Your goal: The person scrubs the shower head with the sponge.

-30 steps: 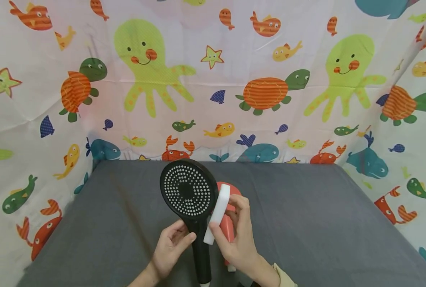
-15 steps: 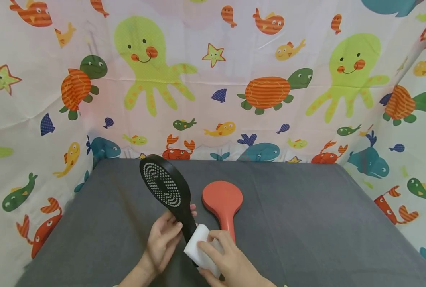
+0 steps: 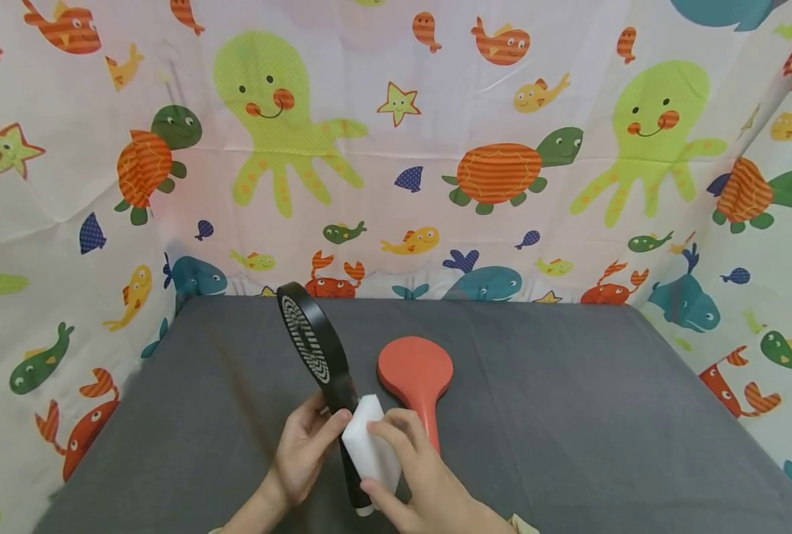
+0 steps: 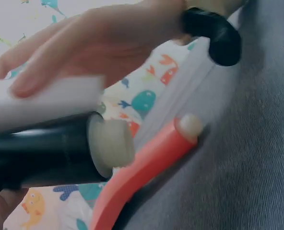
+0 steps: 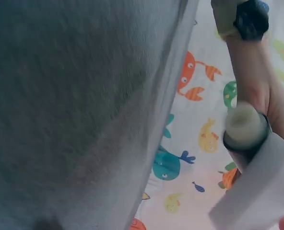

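Note:
My left hand [image 3: 305, 445] grips a black shower head [image 3: 332, 360] around the upper handle and holds it above the table. Its dotted spray face is turned to the left and the handle slants downward. A white sponge block [image 3: 373, 454], pinched by the fingers and thumb of my right hand [image 3: 426, 478], lies along the black handle. In the left wrist view, the handle's pale threaded end [image 4: 114, 143] sticks out below the sponge. Behind my right hand a red shower head [image 3: 414, 368] rests on the table, its spray face not visible.
A grey cloth [image 3: 569, 415] covers the table. Around its back and sides hangs a white curtain [image 3: 369, 163] printed with sea animals. Dark bands sit on both wrists in the wrist views.
The shower head has turned its face from the camera toward the left and tilted. The right hand has brought the sponge from beside the head down onto the handle, then slightly up along it.

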Tool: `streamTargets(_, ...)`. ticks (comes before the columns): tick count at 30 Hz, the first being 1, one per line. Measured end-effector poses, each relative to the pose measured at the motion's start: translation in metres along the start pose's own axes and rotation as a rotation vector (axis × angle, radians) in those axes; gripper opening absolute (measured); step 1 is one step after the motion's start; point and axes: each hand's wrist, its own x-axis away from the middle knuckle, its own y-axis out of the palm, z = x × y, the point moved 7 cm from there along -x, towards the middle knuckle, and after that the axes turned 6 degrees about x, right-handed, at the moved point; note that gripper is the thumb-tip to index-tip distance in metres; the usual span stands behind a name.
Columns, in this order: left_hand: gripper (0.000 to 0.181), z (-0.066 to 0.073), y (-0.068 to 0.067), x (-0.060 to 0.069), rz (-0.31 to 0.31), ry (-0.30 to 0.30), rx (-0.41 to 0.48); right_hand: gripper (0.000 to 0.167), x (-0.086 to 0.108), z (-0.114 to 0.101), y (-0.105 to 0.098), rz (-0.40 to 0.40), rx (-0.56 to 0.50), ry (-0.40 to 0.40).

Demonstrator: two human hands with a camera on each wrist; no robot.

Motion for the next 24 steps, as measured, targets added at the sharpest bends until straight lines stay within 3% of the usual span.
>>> streamTargets(7,0.036,0.002,0.013,0.001,-0.129,0.086,-0.174,0.053,-0.028,0.009,-0.020,0.216,-0.034,-0.002)
streamTargets(12,0.028,0.003,0.016,0.002,-0.176,0.119,-0.190,0.048,-0.029,0.004,-0.025,0.226,0.057,-0.045)
streamTargets(16,0.027,0.003,0.015,0.001,-0.189,0.127,-0.114,0.039,-0.013,-0.011,-0.014,0.142,0.195,-0.197)
streamTargets(22,0.039,-0.001,0.011,-0.002,-0.196,0.045,0.166,0.042,0.016,-0.030,0.012,-0.140,0.296,-0.395)
streamTargets(24,0.040,0.000,0.011,-0.002,-0.201,0.046,0.202,0.045,0.019,-0.031,0.013,-0.198,0.284,-0.426)
